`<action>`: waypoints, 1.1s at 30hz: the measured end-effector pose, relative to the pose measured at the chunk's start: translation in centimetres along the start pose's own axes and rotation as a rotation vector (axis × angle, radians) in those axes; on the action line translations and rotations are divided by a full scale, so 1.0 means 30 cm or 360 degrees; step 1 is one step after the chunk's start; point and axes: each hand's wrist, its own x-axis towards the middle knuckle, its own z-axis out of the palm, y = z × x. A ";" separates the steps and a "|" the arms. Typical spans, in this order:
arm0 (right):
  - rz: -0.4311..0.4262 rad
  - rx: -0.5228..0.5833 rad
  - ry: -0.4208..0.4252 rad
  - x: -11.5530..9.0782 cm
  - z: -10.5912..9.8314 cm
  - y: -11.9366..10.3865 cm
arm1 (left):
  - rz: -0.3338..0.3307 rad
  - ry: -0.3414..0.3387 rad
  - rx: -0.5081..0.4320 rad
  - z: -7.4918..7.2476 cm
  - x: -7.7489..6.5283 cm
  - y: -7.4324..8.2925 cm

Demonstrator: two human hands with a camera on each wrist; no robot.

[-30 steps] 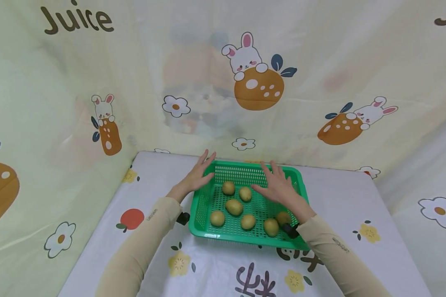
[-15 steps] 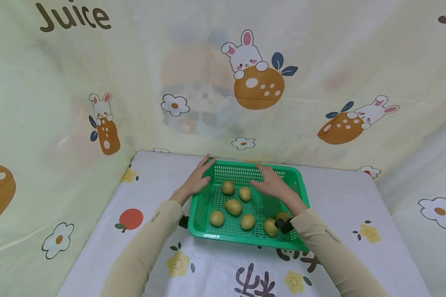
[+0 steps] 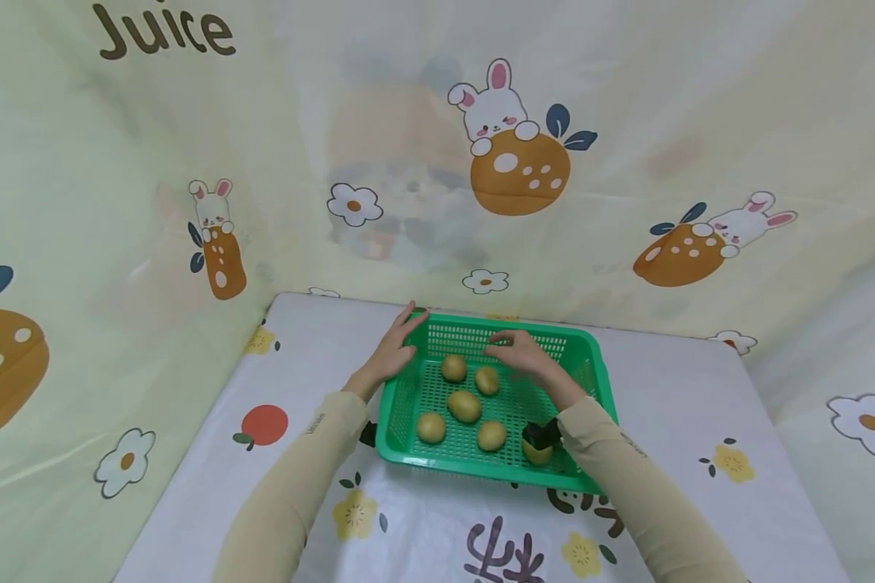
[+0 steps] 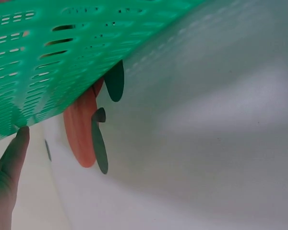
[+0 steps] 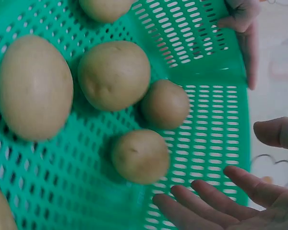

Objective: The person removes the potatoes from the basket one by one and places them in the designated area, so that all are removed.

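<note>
On the white, fruit-printed bench (image 3: 321, 340): rectangular green perforated plastic basket (image 3: 481, 469) with smooth tan potatoes (image 3: 464, 406).
Left hand (image 3: 389, 354), fingers outstretched, touches the left rim, perhaps steadying; right hand (image 3: 522, 354), fingers apart and grasping nothing, hovers inside the far wall. Potatoes lie between and nearer the person; the walls presumably prevent rolling.
</note>
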 end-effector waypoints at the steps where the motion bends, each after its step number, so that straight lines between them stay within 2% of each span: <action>1: 0.0034 0.0069 -0.0014 0.012 0.008 0.005 | 0.0003 0.0000 0.0001 -0.002 0.001 -0.003; 6: 0.0097 0.0195 -0.0018 0.059 0.040 0.054 | 0.0006 -0.0006 -0.0018 0.006 0.001 -0.004; 12: 0.0116 0.0168 0.0024 0.086 0.082 0.093 | -0.0020 0.0009 -0.0027 0.005 -0.006 0.003; 18: 0.0087 0.0103 0.0046 0.084 0.116 0.100 | -0.0032 0.0016 -0.0020 -0.002 -0.010 0.006; 33: 0.0028 0.0120 0.0043 0.075 0.122 0.103 | -0.0047 0.0023 -0.0005 0.001 -0.006 0.011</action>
